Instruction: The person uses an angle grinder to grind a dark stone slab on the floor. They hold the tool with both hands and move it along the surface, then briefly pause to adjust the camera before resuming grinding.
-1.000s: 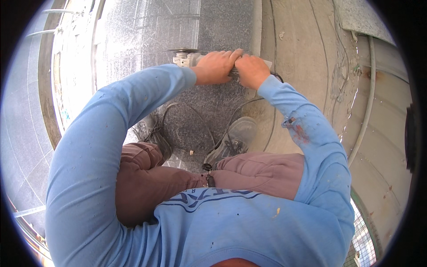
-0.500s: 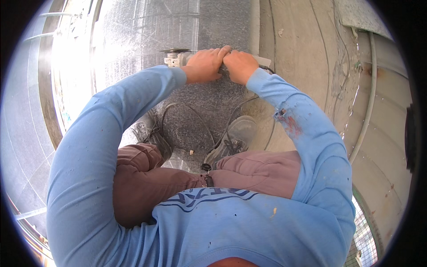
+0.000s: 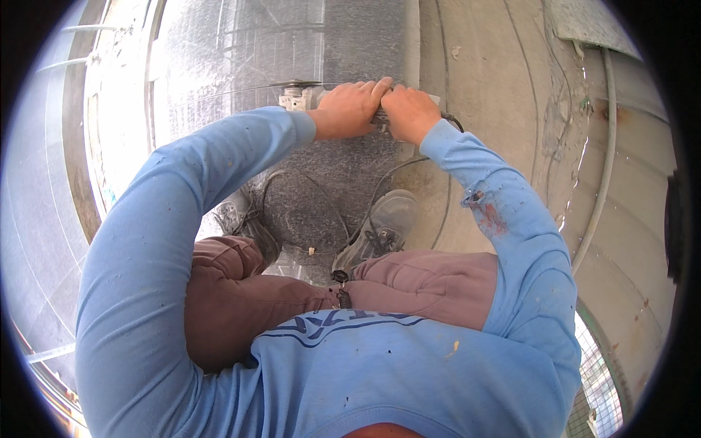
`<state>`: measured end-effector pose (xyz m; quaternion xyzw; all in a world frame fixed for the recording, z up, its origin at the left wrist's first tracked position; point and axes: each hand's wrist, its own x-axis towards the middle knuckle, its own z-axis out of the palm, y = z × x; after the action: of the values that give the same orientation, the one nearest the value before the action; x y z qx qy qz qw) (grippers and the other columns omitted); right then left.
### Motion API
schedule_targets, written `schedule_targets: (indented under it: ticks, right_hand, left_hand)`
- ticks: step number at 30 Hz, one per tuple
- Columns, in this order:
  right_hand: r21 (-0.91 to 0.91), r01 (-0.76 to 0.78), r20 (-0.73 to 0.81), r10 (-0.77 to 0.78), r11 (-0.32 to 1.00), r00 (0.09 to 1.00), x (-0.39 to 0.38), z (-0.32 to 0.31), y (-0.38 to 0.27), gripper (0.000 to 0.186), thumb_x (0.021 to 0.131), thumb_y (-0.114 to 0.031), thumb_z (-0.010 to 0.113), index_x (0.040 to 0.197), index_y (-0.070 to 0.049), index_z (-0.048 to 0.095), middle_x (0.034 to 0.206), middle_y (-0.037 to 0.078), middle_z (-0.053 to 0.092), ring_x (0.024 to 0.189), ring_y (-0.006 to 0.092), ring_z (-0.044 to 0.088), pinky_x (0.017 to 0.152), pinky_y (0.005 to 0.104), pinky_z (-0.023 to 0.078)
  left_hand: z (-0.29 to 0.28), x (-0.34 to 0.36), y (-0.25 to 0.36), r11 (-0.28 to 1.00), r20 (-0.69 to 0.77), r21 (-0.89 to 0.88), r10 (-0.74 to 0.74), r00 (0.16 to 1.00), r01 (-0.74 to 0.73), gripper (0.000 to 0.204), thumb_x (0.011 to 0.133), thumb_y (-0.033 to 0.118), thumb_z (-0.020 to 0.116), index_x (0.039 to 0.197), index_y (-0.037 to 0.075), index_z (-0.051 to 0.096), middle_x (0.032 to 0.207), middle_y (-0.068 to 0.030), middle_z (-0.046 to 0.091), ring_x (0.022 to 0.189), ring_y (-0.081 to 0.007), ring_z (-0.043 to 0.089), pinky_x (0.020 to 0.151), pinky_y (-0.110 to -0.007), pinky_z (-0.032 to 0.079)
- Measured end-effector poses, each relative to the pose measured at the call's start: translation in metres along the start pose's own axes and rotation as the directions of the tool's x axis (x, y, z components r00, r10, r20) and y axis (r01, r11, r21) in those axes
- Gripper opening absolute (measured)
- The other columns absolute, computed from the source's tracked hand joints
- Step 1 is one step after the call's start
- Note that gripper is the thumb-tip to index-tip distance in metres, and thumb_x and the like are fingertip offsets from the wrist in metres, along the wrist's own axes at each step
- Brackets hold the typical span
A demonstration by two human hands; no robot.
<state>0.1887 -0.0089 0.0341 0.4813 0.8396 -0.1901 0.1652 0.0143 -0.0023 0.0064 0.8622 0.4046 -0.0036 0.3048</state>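
Observation:
An angle grinder (image 3: 295, 99) lies crosswise in front of me, its metal head to the left and its cord end to the right. Its thin disc (image 3: 300, 83) sits on the far side of the head. My left hand (image 3: 349, 109) is wrapped round the body just behind the head. Closed on the rear part is my right hand (image 3: 411, 113), the two hands touching. Beneath the tool is a dark, speckled, shiny slab (image 3: 365, 44). My fingers hide most of the grinder's body.
A black cord (image 3: 392, 174) loops over the slab between my shoes. My right shoe (image 3: 393, 219) stands at the slab's right edge. Bare concrete (image 3: 489, 109) with thin cables runs along the right, beside a pale pipe (image 3: 610, 146). Strong glare whitens the slab's left side.
Both hands and the grinder have shifted a little to the right. The grip looks the same, and my feet stay put.

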Motion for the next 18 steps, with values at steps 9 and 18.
schedule_targets:
  ticks: [9, 18]
  right_hand:
    - [0.007, 0.034, 0.014, -0.034, 0.999, 0.999, 0.009, -0.001, -0.007, 0.033, 0.079, -0.003, 0.075, 0.111, 0.001, 0.068, 0.110, 0.022, 0.071, 0.104, 0.0360, 0.071, 0.086, 0.0442, 0.060]
    - [0.026, 0.035, 0.008, -0.035, 0.999, 0.999, 0.021, 0.006, -0.013, 0.035, 0.080, -0.005, 0.075, 0.113, 0.001, 0.068, 0.112, 0.023, 0.071, 0.105, 0.0370, 0.071, 0.089, 0.0449, 0.059]
  left_hand:
    - [0.003, -0.004, -0.010, 1.000, -0.012, 0.010, -0.014, 1.000, 0.014, 0.097, 0.077, 0.021, 0.085, 0.156, 0.008, 0.030, 0.135, -0.0158, 0.063, 0.123, -0.0346, 0.062, 0.103, -0.044, 0.051]
    - [0.003, -0.011, -0.021, 1.000, -0.044, 0.028, -0.006, 0.999, 0.008, 0.089, 0.079, 0.021, 0.084, 0.151, 0.005, 0.035, 0.129, -0.0180, 0.065, 0.120, -0.0342, 0.063, 0.103, -0.043, 0.051]
